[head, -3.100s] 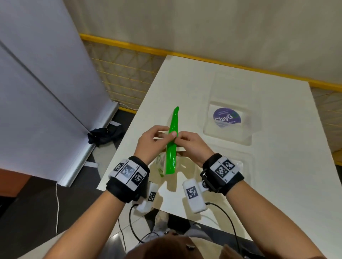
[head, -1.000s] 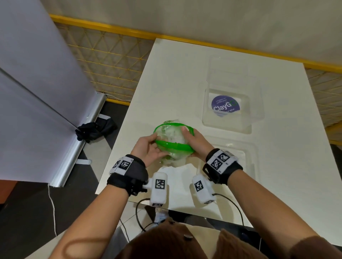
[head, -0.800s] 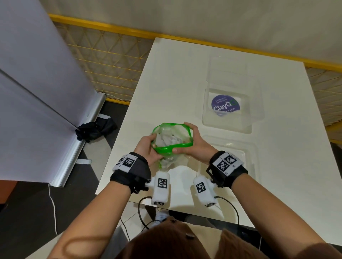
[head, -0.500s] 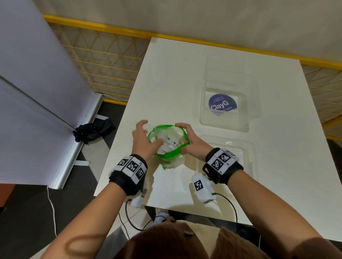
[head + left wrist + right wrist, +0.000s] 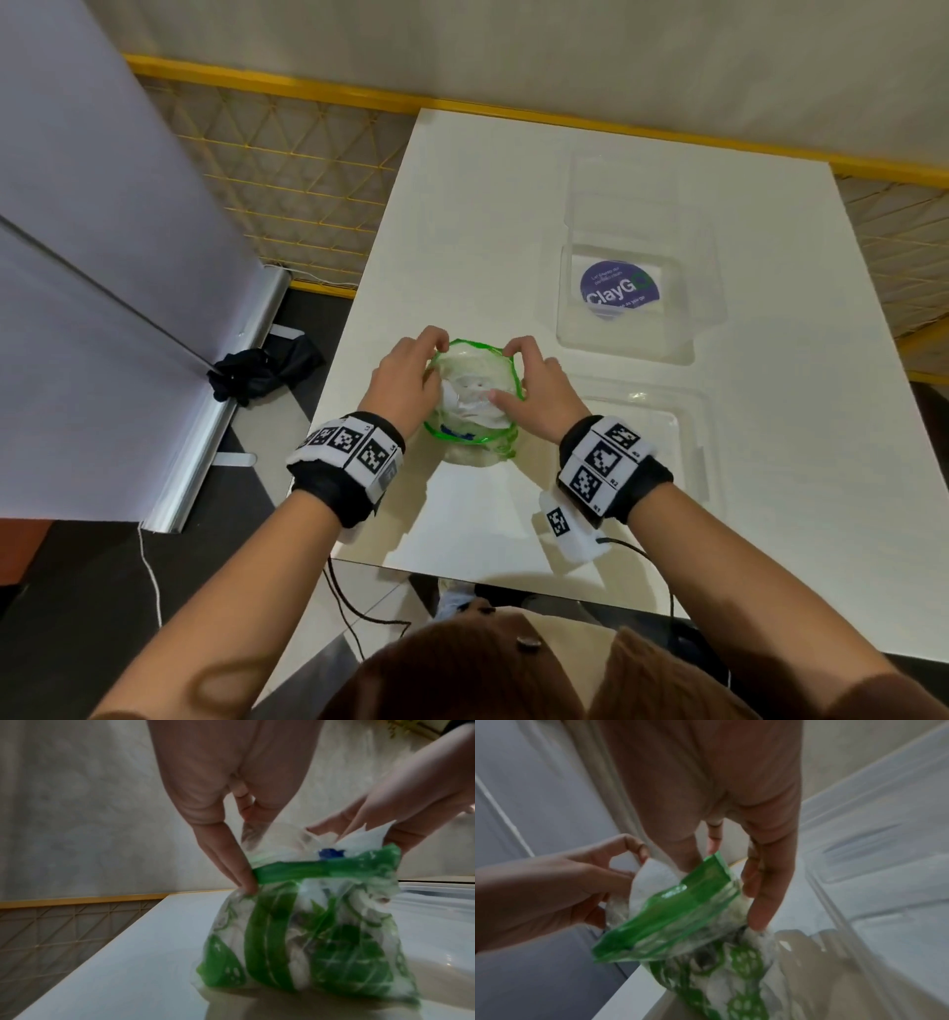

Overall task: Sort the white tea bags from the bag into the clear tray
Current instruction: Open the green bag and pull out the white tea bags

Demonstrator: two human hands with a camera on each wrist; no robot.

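A clear plastic bag point(image 5: 475, 442) with a green rim and green print stands on the white table, its mouth open. White tea bags point(image 5: 472, 398) fill it, and one point(image 5: 359, 841) pokes above the rim. My left hand point(image 5: 431, 360) pinches the left side of the rim, with its thumb point(image 5: 244, 876) against the green band. My right hand point(image 5: 506, 372) grips the right side, fingers curled over the far edge and thumb point(image 5: 494, 395) at the mouth. A shallow clear tray point(image 5: 693, 411) lies just right of the bag, beside my right wrist.
Behind the tray stands a clear box point(image 5: 565, 329) with a purple round sticker point(image 5: 620, 291). The table's left edge point(image 5: 354, 329) runs close to the bag. A grey panel point(image 5: 102, 257) and yellow mesh fence point(image 5: 287, 169) stand to the left.
The bag, held sealed 3 s ago, now stands open on the table. In the last half second my left fingers went from spread to curled over the rim, and the mouth widened.
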